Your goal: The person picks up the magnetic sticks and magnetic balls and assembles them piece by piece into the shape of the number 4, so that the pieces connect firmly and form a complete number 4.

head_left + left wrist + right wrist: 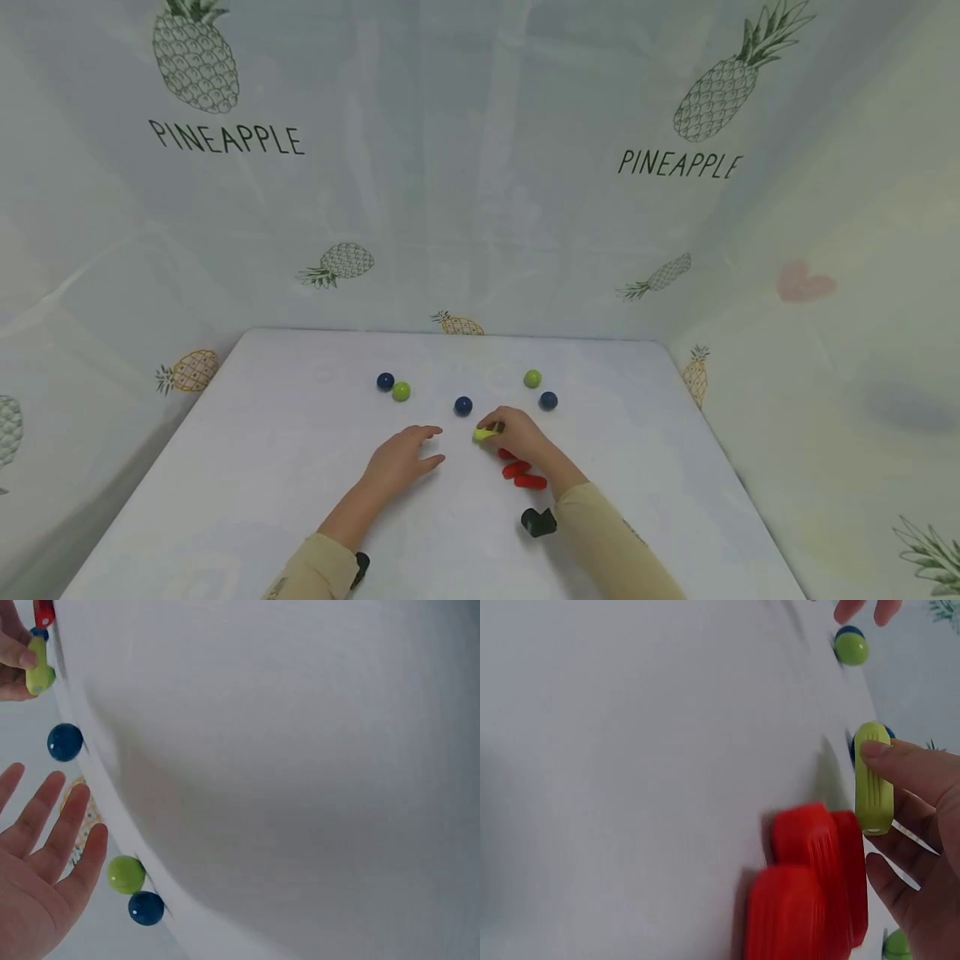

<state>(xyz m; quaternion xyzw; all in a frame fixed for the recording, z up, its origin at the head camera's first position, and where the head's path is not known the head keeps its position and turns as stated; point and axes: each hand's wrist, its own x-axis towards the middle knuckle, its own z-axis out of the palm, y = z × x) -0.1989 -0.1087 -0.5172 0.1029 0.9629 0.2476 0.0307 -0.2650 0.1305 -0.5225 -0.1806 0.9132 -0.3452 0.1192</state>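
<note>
Between thumb and fingers, my right hand [521,435] pinches a short yellow-green ridged plastic bar [874,784], just above the white table. Near that hand lie three red ridged bars [516,470] of similar shape, close together; the right wrist view shows them large, with one red bar [786,915] in front. My left hand [402,458] hovers over the table to the left, fingers spread, holding nothing. Its palm and straight fingers also show in the left wrist view. A dark blue ball [463,406] sits beyond the gap between both hands.
Farther back on the left, another dark blue ball [386,382] stands beside a green ball [401,391]. At the back right are a green ball [532,378] and a dark blue ball [548,401]. Pineapple-printed cloth [465,208] hangs behind the white table [247,467].
</note>
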